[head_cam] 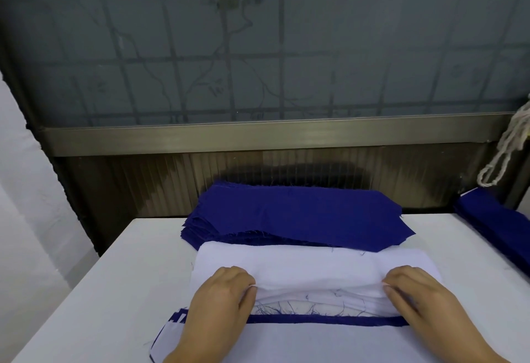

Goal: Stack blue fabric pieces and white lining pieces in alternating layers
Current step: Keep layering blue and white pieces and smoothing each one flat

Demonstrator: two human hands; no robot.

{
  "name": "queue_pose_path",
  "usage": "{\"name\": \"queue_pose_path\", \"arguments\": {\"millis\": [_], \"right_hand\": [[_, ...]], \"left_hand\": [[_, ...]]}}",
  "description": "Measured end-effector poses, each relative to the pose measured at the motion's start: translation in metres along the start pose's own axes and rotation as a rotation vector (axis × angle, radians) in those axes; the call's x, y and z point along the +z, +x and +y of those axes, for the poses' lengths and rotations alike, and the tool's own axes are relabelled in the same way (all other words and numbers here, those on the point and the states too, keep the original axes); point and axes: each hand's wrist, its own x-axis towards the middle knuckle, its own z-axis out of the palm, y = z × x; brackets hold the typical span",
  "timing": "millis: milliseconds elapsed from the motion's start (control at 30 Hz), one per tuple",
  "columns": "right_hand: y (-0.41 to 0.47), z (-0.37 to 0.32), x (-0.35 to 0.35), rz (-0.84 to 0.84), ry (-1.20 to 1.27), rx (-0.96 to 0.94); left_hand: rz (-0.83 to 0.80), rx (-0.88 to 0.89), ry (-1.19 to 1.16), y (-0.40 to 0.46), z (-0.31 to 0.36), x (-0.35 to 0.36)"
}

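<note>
While a blue fabric stack (298, 219) lies behind and another (493, 219) sits right on the surface (114, 276), your left hand (220, 296) and right hand (415, 296) pinch the white lining piece (315, 268) with curled fingers (248, 282) over the layered stack (315, 334).

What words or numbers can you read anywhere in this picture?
None. No letters or numbers show on the blue fabric pile, the white lining piece, the table or the frosted window, which has only blurry lines behind it.
</note>
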Motion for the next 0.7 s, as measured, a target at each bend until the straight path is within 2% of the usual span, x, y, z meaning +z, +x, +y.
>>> {"name": "queue_pose_path", "arguments": {"millis": [200,300,500,700], "right_hand": [[0.001,-0.001,0.001,0.002,0.034,0.034],[0.0,0.0,0.001,-0.028,0.059,0.058],[0.0,-0.002,-0.001,-0.043,0.111,0.095],[0.001,-0.011,-0.014,0.155,0.073,0.031]], "left_hand": [[-0.021,-0.001,-0.012,0.001,0.002,-0.004],[-0.072,-0.067,-0.035,0.001,-0.001,-0.002],[-0.033,-0.166,-0.086,0.002,-0.002,-0.004],[0.176,-0.099,-0.044,0.001,-0.002,-0.019]]}}
